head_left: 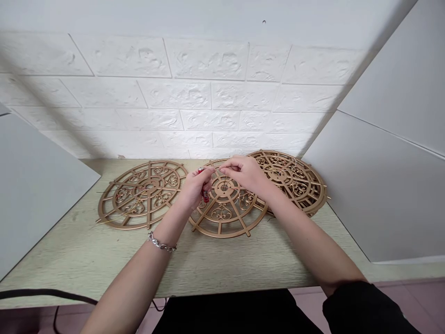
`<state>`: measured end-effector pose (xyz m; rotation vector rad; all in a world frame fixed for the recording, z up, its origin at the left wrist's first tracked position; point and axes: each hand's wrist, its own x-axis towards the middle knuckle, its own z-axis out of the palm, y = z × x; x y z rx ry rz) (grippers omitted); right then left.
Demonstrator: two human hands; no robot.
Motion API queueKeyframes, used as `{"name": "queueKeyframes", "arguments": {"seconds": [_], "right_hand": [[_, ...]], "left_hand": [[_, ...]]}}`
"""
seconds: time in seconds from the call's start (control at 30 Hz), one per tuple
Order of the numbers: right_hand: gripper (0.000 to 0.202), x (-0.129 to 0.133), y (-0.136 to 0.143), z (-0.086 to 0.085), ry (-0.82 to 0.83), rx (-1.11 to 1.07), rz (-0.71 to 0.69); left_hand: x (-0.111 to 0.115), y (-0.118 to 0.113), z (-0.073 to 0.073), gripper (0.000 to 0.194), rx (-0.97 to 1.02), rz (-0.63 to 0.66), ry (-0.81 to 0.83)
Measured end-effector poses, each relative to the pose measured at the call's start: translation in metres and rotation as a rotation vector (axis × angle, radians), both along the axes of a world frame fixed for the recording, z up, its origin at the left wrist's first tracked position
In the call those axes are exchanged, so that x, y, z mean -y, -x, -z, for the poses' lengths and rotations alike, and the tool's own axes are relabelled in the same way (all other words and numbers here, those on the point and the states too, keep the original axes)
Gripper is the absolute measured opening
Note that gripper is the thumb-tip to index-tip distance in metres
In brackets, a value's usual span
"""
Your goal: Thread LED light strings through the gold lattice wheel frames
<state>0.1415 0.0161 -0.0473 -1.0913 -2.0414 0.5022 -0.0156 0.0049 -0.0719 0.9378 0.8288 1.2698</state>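
Observation:
My left hand [195,186] is closed around what looks like a red lighter [206,196], its thumb and forefinger pinched together near my other hand. Over the middle round gold lattice panel [219,189], my right hand [246,174] pinches a thin dark thread or wire [225,180] that hangs down to the panel's hub. The fingertips of both hands are almost touching, and whatever thin strand lies between them is too fine to make out. The middle panel lies flat on the table below my hands, partly covered by them.
A similar gold panel [149,208] with loose yellowish strands lies at left. At right, a stack of such panels [306,206] rests by a grey board [382,185]. A white brick-patterned wall [194,93] closes the back of the pale table [243,264]. A black cable [48,292] crosses the lower left.

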Motion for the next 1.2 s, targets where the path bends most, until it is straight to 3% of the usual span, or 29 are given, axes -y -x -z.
{"name": "queueKeyframes", "arguments": {"seconds": [0.07, 0.2, 0.3, 0.5, 0.73, 1.0, 1.2], "right_hand": [[0.013, -0.001, 0.0, 0.001, 0.004, -0.041, 0.003], [0.012, 0.0, 0.001, 0.002, 0.03, -0.155, -0.058], [0.01, 0.001, 0.005, 0.006, 0.083, -0.246, -0.134], [0.012, 0.002, 0.014, 0.018, 0.3, -0.445, -0.259], [0.011, 0.001, 0.009, 0.016, 0.185, -0.363, -0.246], [0.011, -0.001, 0.008, 0.018, 0.196, -0.309, -0.222], [0.009, -0.001, 0.009, 0.02, 0.184, -0.333, -0.224]], "left_hand": [[0.001, 0.0, -0.002, 0.023, 0.011, 0.052, 0.047], [0.005, 0.0, -0.007, 0.05, 0.047, 0.208, 0.119], [0.007, -0.001, -0.007, 0.056, 0.046, 0.252, 0.121], [0.008, -0.002, -0.005, 0.058, -0.01, 0.273, 0.109], [0.008, -0.001, -0.007, 0.054, -0.012, 0.27, 0.118], [0.008, -0.004, -0.004, 0.05, -0.032, 0.302, 0.075], [0.005, -0.005, 0.003, 0.039, -0.04, 0.236, 0.036]]}}
